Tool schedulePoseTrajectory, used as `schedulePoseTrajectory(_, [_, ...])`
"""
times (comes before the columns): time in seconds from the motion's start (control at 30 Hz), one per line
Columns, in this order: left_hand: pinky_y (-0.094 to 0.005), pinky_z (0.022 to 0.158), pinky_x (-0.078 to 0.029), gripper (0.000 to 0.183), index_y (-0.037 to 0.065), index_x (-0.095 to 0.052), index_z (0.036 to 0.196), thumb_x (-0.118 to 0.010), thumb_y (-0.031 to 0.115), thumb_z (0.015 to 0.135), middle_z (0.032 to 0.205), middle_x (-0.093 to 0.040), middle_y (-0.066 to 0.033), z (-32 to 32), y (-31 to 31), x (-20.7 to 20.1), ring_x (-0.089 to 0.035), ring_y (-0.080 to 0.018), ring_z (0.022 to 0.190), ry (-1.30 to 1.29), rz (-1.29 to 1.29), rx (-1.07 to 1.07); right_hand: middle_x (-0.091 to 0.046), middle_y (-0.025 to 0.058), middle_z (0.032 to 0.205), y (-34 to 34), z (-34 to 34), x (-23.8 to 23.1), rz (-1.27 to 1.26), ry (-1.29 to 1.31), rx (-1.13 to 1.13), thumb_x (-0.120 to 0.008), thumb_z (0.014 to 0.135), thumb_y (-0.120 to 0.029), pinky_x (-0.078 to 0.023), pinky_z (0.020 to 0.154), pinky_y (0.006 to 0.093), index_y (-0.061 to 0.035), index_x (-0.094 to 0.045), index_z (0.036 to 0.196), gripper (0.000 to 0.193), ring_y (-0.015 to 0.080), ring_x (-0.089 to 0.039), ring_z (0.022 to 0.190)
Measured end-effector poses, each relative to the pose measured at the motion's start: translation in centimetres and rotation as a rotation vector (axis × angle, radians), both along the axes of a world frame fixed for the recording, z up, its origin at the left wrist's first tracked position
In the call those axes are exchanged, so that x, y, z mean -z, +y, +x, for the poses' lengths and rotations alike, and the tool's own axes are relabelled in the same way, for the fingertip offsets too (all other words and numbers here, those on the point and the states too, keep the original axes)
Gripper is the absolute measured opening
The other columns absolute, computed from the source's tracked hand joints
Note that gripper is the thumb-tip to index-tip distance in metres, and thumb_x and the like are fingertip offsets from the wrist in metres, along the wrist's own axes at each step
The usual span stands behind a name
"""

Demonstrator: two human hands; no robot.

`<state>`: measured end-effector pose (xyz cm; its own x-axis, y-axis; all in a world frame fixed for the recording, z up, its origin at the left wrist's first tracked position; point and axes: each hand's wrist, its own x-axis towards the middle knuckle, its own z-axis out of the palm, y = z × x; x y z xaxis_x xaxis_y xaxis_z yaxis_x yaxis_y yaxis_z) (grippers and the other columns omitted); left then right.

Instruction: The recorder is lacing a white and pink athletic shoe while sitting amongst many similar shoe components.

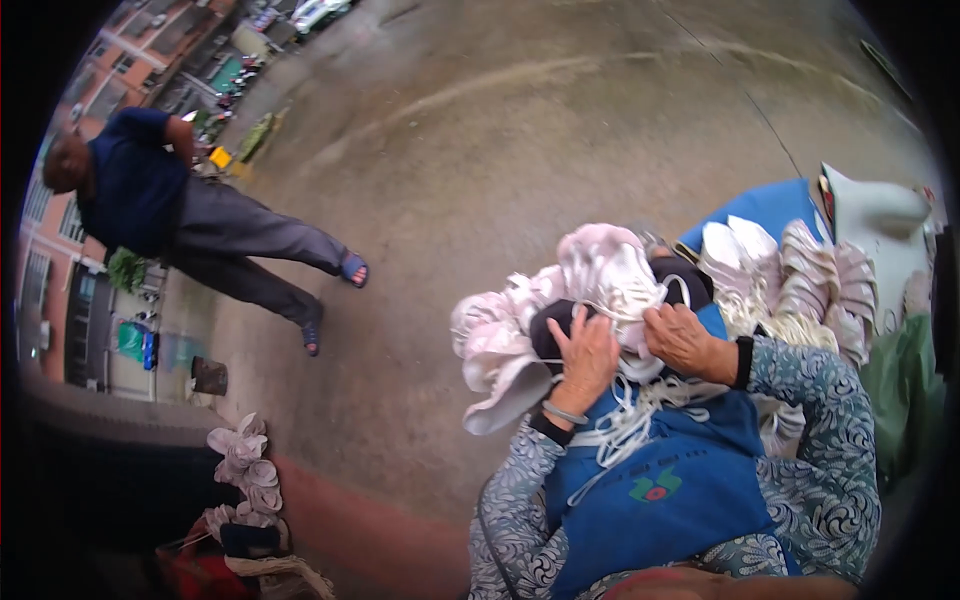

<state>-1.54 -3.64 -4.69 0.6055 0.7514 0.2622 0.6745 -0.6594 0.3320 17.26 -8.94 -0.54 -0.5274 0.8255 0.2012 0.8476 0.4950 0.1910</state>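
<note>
A pale pink and white shoe upper (603,262) rests across my lap among several others, with white shoelaces (622,425) trailing down over my blue apron (665,485). My left hand (588,355) is at its near left side, the fingers bent around a white lace; the fingertips are partly hidden. At the near right side, my right hand (688,342) is closed, thumb and forefinger pinching a lace that loops up above it. Dark fabric on my knees (552,328) shows beneath the uppers. More uppers (500,375) are bunched left of my left hand.
Stacked pink and white uppers (808,270) with laces lie to my right, near a blue sheet (750,212) and a pale sack (880,225). More uppers (243,455) sit at lower left. A person (140,190) in dark clothes stands on the concrete ground at left.
</note>
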Motion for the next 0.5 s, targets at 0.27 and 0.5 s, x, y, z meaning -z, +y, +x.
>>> schedulePoseTrajectory(0.27, [-0.07,0.098,-0.017,0.025,0.006,-0.052,0.101,-0.062,0.016,0.08,0.102,-0.054,-0.0103,0.6,-0.7,0.4,-0.045,-0.0319,0.116,-0.26,-0.067,-0.049,-0.053,0.0198,0.081,2.8,0.0,-1.1,-0.248,0.705,0.193,-0.062,0.072,-0.01,-0.047,0.06,0.0462,-0.001,-0.057,0.075,0.011,0.0389,-0.056,0.066])
schedulePoseTrajectory(0.5, [-0.0686,0.096,-0.019,0.022,0.004,-0.048,0.101,-0.055,0.016,0.085,0.102,-0.051,-0.0153,0.1,1.0,1.9,-0.048,-0.0332,0.107,-0.315,-0.079,-0.011,-0.052,0.0183,0.082,2.9,-0.2,-1.2,-0.151,0.835,0.144,-0.06,0.079,-0.011,-0.045,0.06,0.0437,-0.0017,-0.055,0.089,0.014,0.0354,-0.057,0.071])
